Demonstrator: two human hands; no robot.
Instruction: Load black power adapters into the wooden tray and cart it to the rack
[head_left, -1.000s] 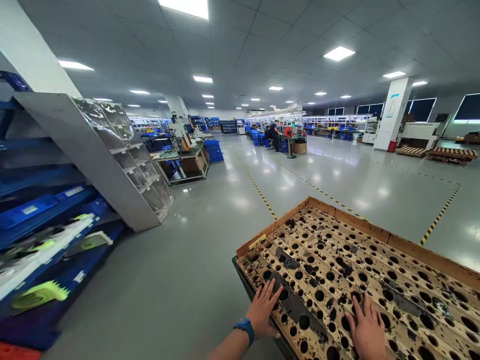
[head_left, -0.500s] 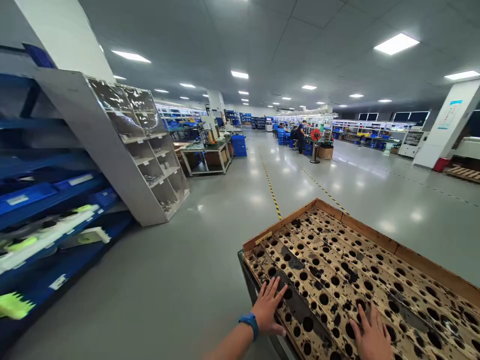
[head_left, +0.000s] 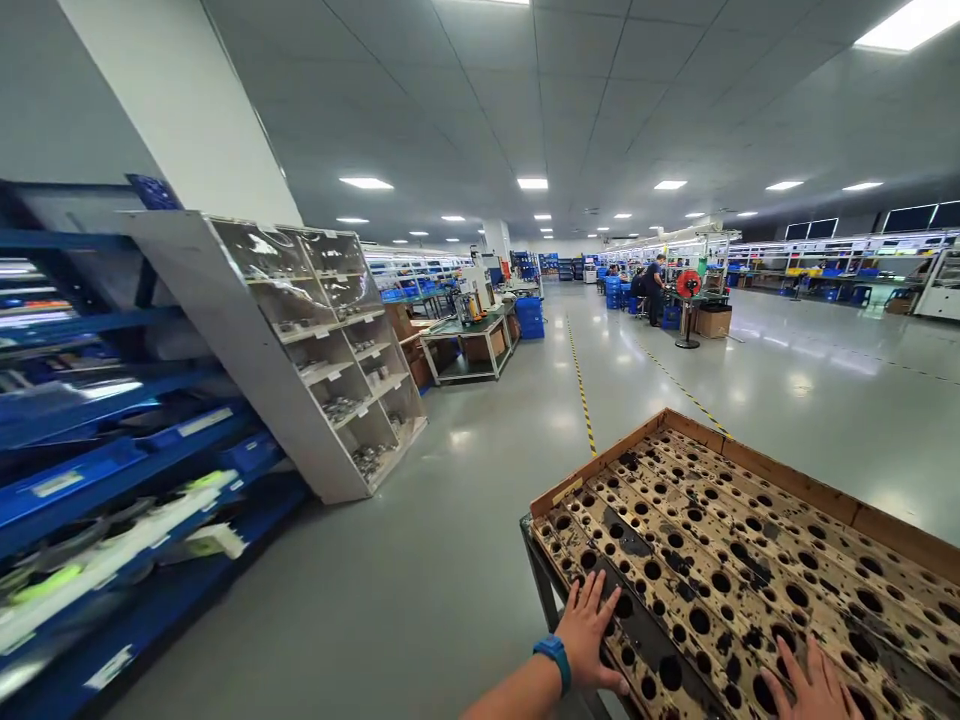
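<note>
A large wooden tray (head_left: 697, 560) with rows of round holes and dark stains rests on a dark metal frame (head_left: 541, 575) at the lower right. My left hand (head_left: 589, 635), with a blue band on its wrist, lies on the tray's left edge, fingers spread and holding nothing. Farther right, partly cut off by the bottom of the view, my right hand (head_left: 814, 685) rests on the holed surface with its fingers apart.
Blue shelving (head_left: 172, 440) with bins stands at the left, beside a grey compartment cabinet (head_left: 300, 370). Ahead are a workbench (head_left: 469, 330), blue crates (head_left: 529, 318), a red fan (head_left: 688, 285) and a standing person (head_left: 654, 288). Striped lines mark the floor.
The view has turned left and tilted up slightly, so the shelves, cabinet and tray appear farther right and lower. Both hands remain on the tray.
</note>
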